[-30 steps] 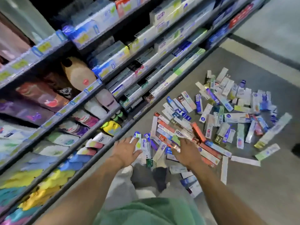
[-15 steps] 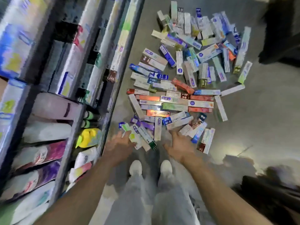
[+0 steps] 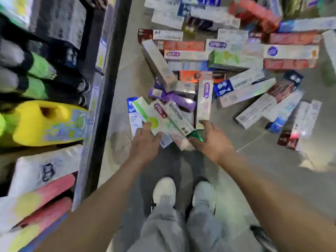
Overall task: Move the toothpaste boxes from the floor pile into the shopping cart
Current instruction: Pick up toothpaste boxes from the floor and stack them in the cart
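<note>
Item: toothpaste boxes (image 3: 214, 73), loose pile on floor (image 3: 272, 160), just far of both hands; no cart seen. Nearest bundle (image 3: 171, 122) lies w/ long axes near-to-far, tilted left. Left hand (image 3: 145, 142): fingers spread, touching bundle's near-left end. Right hand (image 3: 212, 140): fingers spread, touching green-tipped box (image 3: 195, 136) end. Nothing clamped yet.

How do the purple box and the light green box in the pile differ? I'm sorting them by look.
The purple box is dark violet and lies half buried near the hands; the light green box is pale and lies on top, farther off. The purple box lies slanted, the light green box nearly level across the view. Both are long cartons.
</note>
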A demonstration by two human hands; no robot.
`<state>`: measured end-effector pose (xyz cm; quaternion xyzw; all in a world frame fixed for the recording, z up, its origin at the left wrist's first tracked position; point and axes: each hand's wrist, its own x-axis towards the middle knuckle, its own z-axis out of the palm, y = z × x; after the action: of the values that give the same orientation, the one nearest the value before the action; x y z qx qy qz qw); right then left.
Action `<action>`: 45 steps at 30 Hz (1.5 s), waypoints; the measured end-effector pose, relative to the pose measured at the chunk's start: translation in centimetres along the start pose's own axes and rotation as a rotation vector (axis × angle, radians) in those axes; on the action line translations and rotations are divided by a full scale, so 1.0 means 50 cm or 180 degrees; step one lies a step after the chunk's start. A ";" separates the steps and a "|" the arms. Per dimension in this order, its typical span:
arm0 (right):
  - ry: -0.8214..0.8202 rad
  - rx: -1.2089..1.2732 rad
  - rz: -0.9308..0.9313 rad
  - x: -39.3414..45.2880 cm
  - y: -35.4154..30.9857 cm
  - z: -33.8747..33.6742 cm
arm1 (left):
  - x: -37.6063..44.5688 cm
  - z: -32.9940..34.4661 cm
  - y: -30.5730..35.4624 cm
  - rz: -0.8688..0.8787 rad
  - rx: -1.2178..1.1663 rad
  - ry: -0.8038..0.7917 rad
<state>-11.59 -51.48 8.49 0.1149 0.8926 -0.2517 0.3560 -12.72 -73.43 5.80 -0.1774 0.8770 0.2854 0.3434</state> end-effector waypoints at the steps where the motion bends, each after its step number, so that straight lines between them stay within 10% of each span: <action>1: 0.0067 -0.0008 -0.0036 0.028 0.013 0.033 | 0.028 0.037 -0.029 -0.0063 -0.0182 0.0092; 16: 0.1245 -0.0040 -0.0326 0.210 0.080 0.241 | 0.208 0.211 -0.106 -0.0129 -0.2458 0.1244; 28: 0.0873 0.2262 -0.0368 0.139 0.083 0.181 | 0.105 0.156 -0.083 0.0741 -0.3194 0.0265; 34: 0.0632 0.4153 -0.0329 -0.040 0.049 0.044 | -0.066 0.062 0.050 0.0831 -0.3190 -0.0149; 45: 0.0775 0.5110 -0.0218 -0.665 -0.121 -0.441 | -0.668 -0.277 0.409 0.1155 -0.2767 -0.0796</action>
<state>-2.71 -45.73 47.45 0.3344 0.4755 -0.8117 0.0576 -6.61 -62.39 45.39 -0.1130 0.6454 0.6996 0.2849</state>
